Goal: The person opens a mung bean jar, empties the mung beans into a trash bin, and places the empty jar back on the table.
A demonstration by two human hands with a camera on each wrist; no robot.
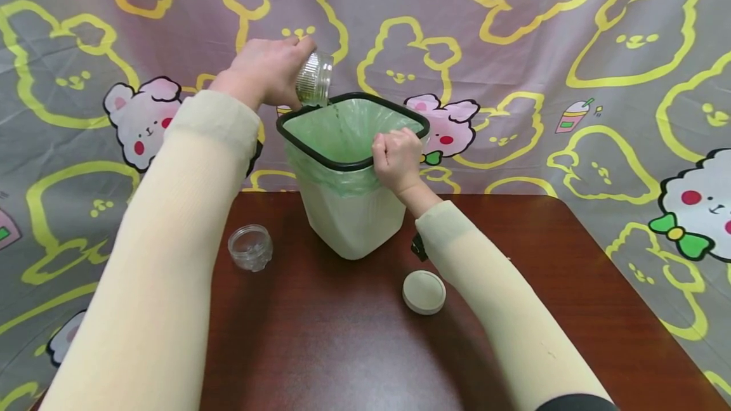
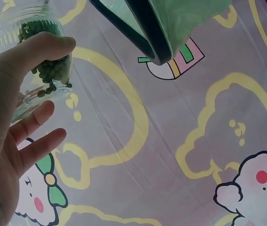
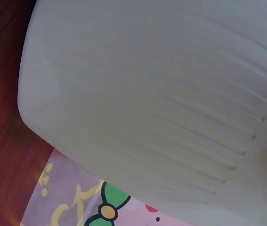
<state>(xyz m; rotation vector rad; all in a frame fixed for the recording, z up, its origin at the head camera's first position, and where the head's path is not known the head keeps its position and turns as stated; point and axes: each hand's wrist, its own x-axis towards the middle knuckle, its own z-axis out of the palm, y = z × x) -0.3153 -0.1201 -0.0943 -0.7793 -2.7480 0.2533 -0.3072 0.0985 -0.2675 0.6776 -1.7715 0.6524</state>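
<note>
My left hand (image 1: 265,71) holds a clear ribbed jar (image 1: 314,79) tipped on its side, its mouth over the left rim of a white trash bin (image 1: 354,221). Small green beads or beans (image 2: 55,70) are bunched inside the jar in the left wrist view. A few dark specks show just below its mouth in the head view. My right hand (image 1: 398,157) grips the bin's black rim (image 1: 337,163) at the front right, over a pale green liner bag (image 1: 365,122). The bin's white side fills most of the right wrist view.
A clear empty-looking round container (image 1: 250,247) stands on the brown table (image 1: 342,316) left of the bin. A white round lid (image 1: 424,292) lies to the right, under my right forearm. Behind the table hangs a patterned cloth (image 1: 514,68).
</note>
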